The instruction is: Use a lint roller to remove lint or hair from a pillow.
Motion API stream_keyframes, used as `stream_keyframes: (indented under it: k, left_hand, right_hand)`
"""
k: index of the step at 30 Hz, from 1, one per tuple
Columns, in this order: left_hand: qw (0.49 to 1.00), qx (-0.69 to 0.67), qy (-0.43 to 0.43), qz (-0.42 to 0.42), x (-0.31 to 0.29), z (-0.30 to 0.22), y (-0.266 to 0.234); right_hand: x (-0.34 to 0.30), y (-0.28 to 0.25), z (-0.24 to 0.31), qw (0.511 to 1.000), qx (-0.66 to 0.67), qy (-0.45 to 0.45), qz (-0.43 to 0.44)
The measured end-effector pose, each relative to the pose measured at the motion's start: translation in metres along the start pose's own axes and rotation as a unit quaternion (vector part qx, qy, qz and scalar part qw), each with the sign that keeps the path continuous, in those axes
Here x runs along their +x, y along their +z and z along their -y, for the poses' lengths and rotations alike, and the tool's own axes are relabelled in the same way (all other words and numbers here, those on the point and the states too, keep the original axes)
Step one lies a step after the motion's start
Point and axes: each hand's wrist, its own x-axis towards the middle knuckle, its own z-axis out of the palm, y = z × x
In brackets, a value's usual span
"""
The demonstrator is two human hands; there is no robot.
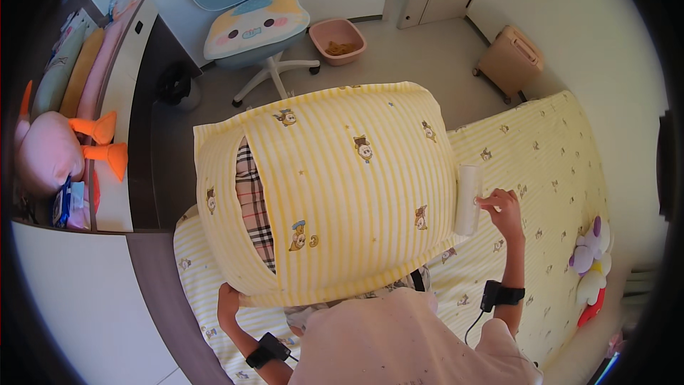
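Observation:
A large pillow [342,192] in a yellow-striped case with small cartoon figures rests across my lap. Through the case's slit at the left, a plaid inner cover [251,199] shows. My left hand [228,305] is closed at the pillow's near left corner, its fingertips partly hidden by the fabric. On the other side, my right hand [504,210] grips a white lint roller [468,199] by its handle, fingers wrapped and mostly covering it. The roller stands lengthwise along the pillow's right edge; whether it touches the case I cannot tell.
Under me spreads a bed [541,171] with a matching striped sheet. Plush flowers [590,264] lie at its right edge. Beyond are a swivel chair [256,32], a pink basin [338,41] and a suitcase [509,64]. A shelf [117,199] with soft toys stands left.

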Motion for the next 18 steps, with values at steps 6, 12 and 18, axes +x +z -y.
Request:
stream_keyframes:
  k: [6,12,18]
  left_hand:
    - [0.992,0.092,0.035,-0.077,-0.007,-0.017,0.011]
    - [0.978,0.137,0.068,-0.14,-0.024,-0.046,0.024]
    - [0.968,0.121,0.112,-0.19,-0.033,-0.046,0.027]
  right_hand:
    - [0.004,-0.004,0.004,0.998,-0.046,-0.046,0.025]
    - [0.035,0.012,0.06,0.991,0.101,-0.09,0.01]
    - [0.082,0.048,0.146,0.936,0.292,-0.169,0.104]
